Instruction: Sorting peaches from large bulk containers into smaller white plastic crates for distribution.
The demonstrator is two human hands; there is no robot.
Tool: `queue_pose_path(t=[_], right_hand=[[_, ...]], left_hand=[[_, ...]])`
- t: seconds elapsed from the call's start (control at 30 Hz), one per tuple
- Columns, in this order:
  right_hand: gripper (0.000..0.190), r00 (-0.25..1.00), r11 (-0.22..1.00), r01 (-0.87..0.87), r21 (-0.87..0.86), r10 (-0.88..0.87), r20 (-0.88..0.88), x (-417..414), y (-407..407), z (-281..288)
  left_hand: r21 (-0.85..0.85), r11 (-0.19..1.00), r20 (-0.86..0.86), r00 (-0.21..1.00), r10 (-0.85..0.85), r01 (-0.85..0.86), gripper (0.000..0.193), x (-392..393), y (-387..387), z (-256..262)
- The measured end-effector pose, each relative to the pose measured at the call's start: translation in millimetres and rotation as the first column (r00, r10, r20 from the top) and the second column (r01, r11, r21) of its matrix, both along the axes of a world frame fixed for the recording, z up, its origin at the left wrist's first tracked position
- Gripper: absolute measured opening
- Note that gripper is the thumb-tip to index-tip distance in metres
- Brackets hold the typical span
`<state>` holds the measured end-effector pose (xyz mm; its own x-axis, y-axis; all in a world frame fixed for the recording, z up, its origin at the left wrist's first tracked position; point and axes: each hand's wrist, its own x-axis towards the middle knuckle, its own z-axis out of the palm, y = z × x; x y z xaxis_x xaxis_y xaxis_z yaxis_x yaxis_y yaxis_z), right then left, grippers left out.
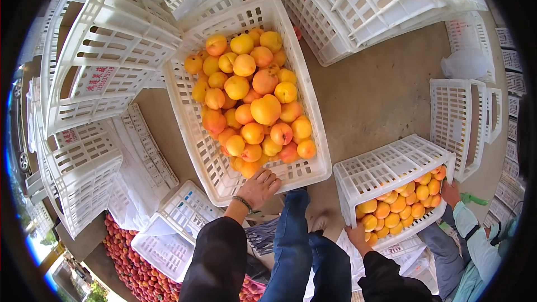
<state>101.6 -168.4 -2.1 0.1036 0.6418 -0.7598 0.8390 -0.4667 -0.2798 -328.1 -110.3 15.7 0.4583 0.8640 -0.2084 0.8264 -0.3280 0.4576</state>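
My left hand [259,188], with a braided bracelet at the wrist, grips the near rim of a white plastic crate [312,151]. Yellow-orange apricots [237,88] fill much of this crate. Over to the right, my right hand [357,235] is at the lower left corner of another crate [388,170], which is tipped so that its open side faces me. Apricots [398,205] lie inside it, against its lower side. A co-worker's hand [451,194] is at the right end of the same crate.
Stacked white crates [113,42] stand at the left, more crates [335,4] at the top right. A large heap of red fruit [138,264] lies at the lower left. The co-worker [482,235] is at the lower right. An upright crate [455,117] stands at the right on brown floor [373,92].
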Motion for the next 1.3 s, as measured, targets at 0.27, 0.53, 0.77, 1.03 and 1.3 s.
queue_pose_path(t=[0.27,0.53,0.77,1.03,1.3], right_hand=[[0.02,0.982,0.971,0.171,-0.168,-0.181,-0.048,-4,19,-4],[0.016,0.9,0.878,0.382,-0.287,-0.424,-0.1,-33,37,42],[0.016,0.881,0.893,0.421,-0.158,-0.444,-0.163,33,-20,38],[0.034,0.453,0.648,0.566,-0.51,-0.761,-0.464,-30,57,307],[0.007,0.453,0.661,0.659,-0.359,-0.73,-0.512,-37,150,410]], left_hand=[[0.013,1.0,-0.037,0.999,0.006,-0.005,0.026,1,14,-1],[0.014,0.945,-0.268,0.909,0.318,-0.327,0.037,24,-19,36],[-0.367,0.795,-0.101,0.87,0.483,-0.484,0.029,58,-106,146],[-0.69,0.667,0.051,0.899,0.434,-0.283,0.026,130,-93,277],[-0.922,-0.385,-0.386,0.134,0.913,-0.041,0.049,196,-77,212]])
